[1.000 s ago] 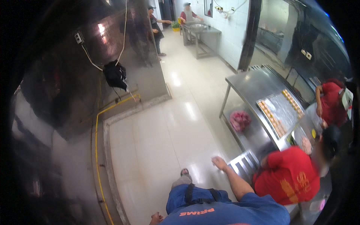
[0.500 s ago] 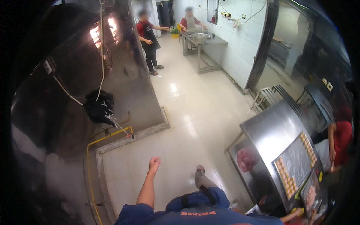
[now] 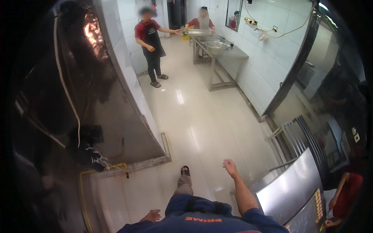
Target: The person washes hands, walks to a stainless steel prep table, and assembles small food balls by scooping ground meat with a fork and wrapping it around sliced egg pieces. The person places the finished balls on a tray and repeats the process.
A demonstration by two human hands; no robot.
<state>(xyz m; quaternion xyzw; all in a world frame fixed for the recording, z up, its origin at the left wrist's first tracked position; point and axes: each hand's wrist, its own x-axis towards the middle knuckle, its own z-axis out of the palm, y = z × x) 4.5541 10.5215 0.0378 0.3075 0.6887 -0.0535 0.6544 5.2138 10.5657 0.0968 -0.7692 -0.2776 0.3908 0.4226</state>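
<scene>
I am walking over the pale tiled floor (image 3: pixel 190 128), one sandalled foot (image 3: pixel 185 171) stepping forward. My right hand (image 3: pixel 230 167) swings out in front of me over the tiles, holding nothing, its fingers loosely bent and apart. Lower down, close to my left side, my left hand (image 3: pixel 152 216) hangs with nothing in it, its fingers slightly curled and partly spread. Neither hand touches anything. Nearest to my right arm is a stainless steel table (image 3: pixel 289 182); along its far side lies a row of small round dough pieces (image 3: pixel 318 204).
Ahead on the left stands a person in a dark apron (image 3: pixel 149 35). Another person (image 3: pixel 202 25) holds a metal tray (image 3: pixel 199 32) behind a steel table with a large bowl (image 3: pixel 216 47). A metal rack (image 3: pixel 299 136) and a red-sleeved worker (image 3: pixel 347 194) are right. A yellow pipe (image 3: pixel 82 194) edges the left.
I have moved forward; the dough table has slid down and right. My right hand has come into view, and my left has swung back. The far person has lifted a tray.
</scene>
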